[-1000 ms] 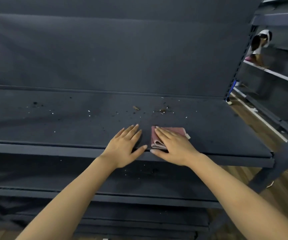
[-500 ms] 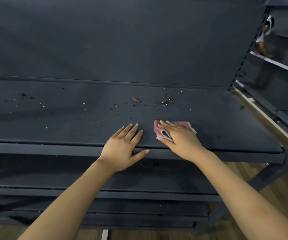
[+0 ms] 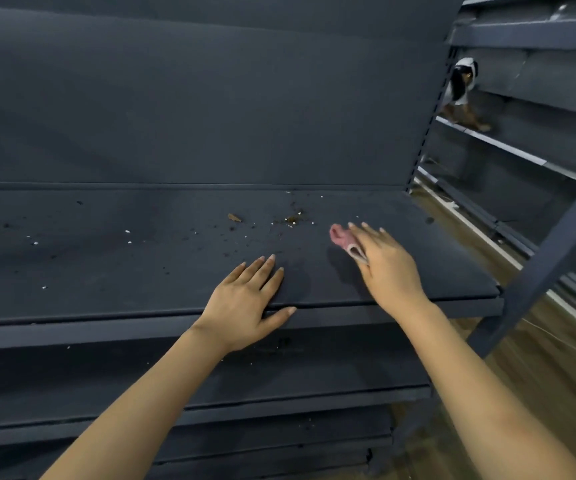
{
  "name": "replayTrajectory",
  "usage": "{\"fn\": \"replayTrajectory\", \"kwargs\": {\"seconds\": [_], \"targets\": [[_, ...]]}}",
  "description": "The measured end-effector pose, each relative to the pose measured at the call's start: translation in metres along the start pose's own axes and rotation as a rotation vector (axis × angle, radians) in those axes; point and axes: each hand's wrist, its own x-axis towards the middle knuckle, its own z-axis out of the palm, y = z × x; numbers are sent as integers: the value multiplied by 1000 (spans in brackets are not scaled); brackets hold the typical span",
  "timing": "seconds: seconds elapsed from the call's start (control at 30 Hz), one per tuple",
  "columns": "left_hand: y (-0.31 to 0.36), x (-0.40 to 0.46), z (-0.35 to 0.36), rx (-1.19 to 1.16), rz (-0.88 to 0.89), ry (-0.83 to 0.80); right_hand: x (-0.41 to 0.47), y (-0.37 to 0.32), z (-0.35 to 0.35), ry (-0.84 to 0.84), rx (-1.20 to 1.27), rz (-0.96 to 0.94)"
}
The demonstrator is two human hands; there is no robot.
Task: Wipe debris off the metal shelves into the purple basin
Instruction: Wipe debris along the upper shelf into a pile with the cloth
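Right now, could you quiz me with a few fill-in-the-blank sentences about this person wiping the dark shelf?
The right hand holds a folded ____ cloth.
The left hand rests ____ on the dark metal shelf.
The brown crumbs lie ____ the cloth than the shelf's front edge.

Missing: pink; flat; farther back from
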Motion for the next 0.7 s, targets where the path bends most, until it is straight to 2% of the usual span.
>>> {"fn": "replayTrajectory", "kwargs": {"seconds": [0.07, 0.2, 0.3, 0.37, 0.53, 0.7], "targets": [[7, 6, 4, -13, 21, -21, -3, 29, -9, -9, -71, 76], [10, 8, 7, -64, 10, -76, -23, 55, 0, -193, -24, 311], [11, 8, 9, 15, 11, -33, -22, 46, 13, -161, -19, 390], [10, 9, 10, 24, 20, -39, -14, 24, 15, -165, 31, 367], [12, 9, 9, 12, 16, -43, 6, -50, 41, -222, 153, 157], [12, 8, 8, -15, -1, -51, 19, -73, 55, -298, 349, 288]]}}
